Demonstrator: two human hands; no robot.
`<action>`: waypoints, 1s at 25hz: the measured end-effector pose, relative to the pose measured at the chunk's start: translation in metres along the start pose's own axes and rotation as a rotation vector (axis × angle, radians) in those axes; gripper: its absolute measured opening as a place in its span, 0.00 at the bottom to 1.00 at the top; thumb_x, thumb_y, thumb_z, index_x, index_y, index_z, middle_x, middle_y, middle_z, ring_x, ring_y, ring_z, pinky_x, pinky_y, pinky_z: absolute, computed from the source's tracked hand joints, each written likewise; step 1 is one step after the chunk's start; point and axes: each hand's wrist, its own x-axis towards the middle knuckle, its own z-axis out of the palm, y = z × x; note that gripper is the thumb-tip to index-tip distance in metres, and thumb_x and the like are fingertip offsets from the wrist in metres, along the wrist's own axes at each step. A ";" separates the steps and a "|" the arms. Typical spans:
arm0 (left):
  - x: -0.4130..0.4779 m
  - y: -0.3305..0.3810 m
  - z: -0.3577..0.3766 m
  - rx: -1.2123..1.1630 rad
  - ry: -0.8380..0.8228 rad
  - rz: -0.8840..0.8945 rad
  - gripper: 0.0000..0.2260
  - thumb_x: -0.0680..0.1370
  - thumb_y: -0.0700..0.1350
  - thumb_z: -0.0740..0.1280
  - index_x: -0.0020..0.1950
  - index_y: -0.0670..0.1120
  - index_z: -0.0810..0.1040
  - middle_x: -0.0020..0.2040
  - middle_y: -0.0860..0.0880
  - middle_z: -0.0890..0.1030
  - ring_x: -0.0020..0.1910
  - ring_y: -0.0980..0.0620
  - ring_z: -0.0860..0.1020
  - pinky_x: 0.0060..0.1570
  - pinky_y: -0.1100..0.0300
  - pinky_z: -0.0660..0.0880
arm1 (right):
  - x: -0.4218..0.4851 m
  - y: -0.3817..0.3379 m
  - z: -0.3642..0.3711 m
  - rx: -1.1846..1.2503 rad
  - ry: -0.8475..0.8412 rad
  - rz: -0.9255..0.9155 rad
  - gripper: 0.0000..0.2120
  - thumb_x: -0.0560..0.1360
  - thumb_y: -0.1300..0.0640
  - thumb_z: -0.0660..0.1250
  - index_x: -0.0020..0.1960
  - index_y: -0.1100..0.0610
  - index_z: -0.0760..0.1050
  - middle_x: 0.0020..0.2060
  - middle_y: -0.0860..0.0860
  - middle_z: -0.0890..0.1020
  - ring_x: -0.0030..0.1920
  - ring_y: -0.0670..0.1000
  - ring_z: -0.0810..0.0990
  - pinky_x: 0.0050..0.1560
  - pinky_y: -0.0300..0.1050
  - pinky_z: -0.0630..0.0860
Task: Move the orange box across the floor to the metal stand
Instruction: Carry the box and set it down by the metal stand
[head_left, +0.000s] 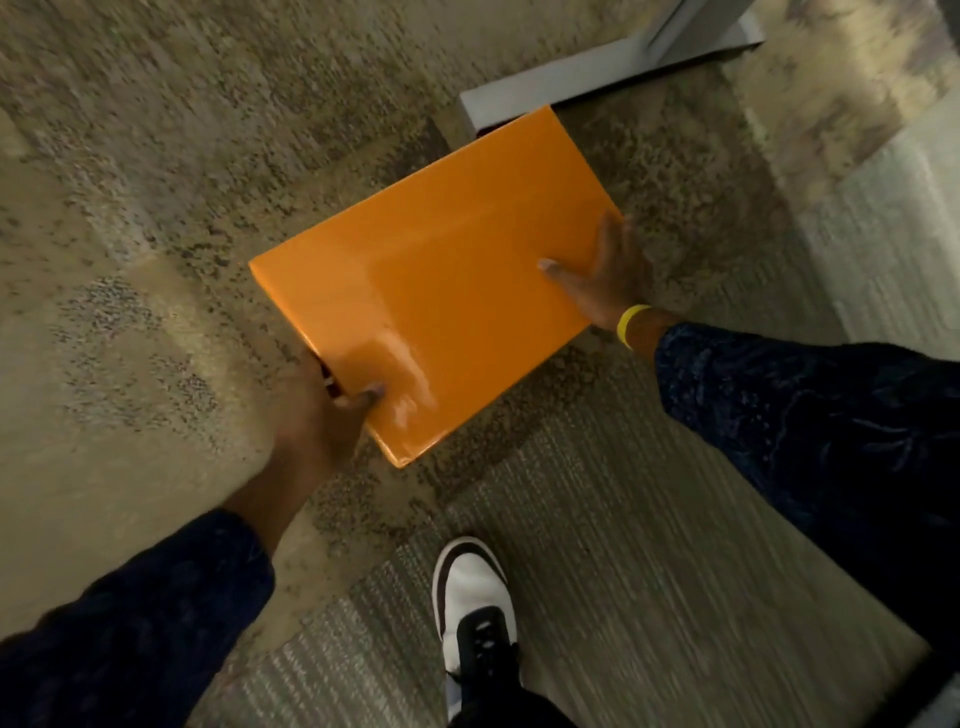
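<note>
Head view, looking down: a big orange box (436, 291) sits in the middle, shiny on top, and both hands hold it above the carpet floor (156, 208). Whether the box touches the floor I cannot tell. The left hand (327, 405) has its grip clenched on the near left corner of the box, with the thumb lying on top and the fingers tucked under the edge. The right hand (597, 275) has its grip on the right side of the box, thumb flat on the top and fingers spread along the side edge. A yellow band (629, 323) goes round the right wrist, just beside the box. Both arms wear dark blue sleeves (810, 415). The far corner of the box covers part of the grey foot of the metal stand (571, 78), so the box is right at the stand. The stand's post goes up past the top edge, beyond the box. Below the box, nearer the person, one shoe (470, 592) stands on a striped patch of carpet; it is white and black. The floor around the box looks blurry.
</note>
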 end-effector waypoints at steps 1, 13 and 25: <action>0.002 0.005 0.005 0.075 -0.040 0.020 0.28 0.74 0.42 0.74 0.72 0.42 0.67 0.64 0.44 0.78 0.58 0.47 0.78 0.55 0.51 0.75 | -0.003 -0.001 0.003 -0.063 0.009 -0.027 0.51 0.72 0.30 0.66 0.83 0.51 0.44 0.83 0.56 0.44 0.82 0.60 0.45 0.79 0.63 0.45; -0.003 0.023 0.005 0.752 -0.062 0.121 0.51 0.75 0.61 0.68 0.79 0.40 0.36 0.81 0.37 0.43 0.80 0.37 0.50 0.74 0.43 0.59 | -0.030 -0.010 0.014 -0.061 -0.060 0.005 0.50 0.72 0.30 0.65 0.82 0.50 0.43 0.83 0.55 0.41 0.82 0.59 0.41 0.79 0.64 0.48; 0.020 0.091 -0.019 1.156 -0.217 0.333 0.46 0.75 0.66 0.63 0.81 0.45 0.44 0.83 0.45 0.44 0.81 0.39 0.44 0.77 0.38 0.52 | -0.119 0.006 0.037 0.443 -0.217 0.353 0.58 0.72 0.36 0.71 0.81 0.57 0.34 0.82 0.56 0.40 0.82 0.60 0.49 0.78 0.60 0.59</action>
